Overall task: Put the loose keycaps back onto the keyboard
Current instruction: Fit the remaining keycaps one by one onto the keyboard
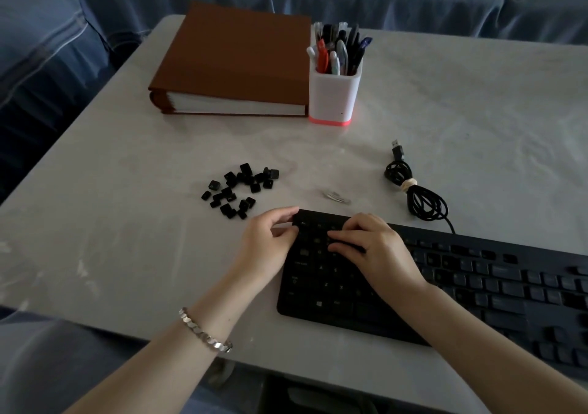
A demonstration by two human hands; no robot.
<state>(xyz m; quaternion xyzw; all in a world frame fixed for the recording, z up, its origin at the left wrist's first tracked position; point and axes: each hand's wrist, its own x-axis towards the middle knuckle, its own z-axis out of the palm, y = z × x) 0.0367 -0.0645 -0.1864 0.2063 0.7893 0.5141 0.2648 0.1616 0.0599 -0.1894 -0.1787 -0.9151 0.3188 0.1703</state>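
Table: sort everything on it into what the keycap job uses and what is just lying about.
In use: keyboard, loose keycaps, left hand gripping the keyboard's corner, right hand pressing its keys.
Lying about: brown binder, pen holder, bundled cable.

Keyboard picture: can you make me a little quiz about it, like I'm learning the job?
1. True or false: the loose keycaps lie inside the pen cup.
2. What does the left hand hold? A) a corner of the keyboard B) the cable C) the brown binder
3. Fill the gap: the right hand rests its fingers on the ___.
Key: 1 false, they lie in a pile on the table; 2 A; 3 keyboard.
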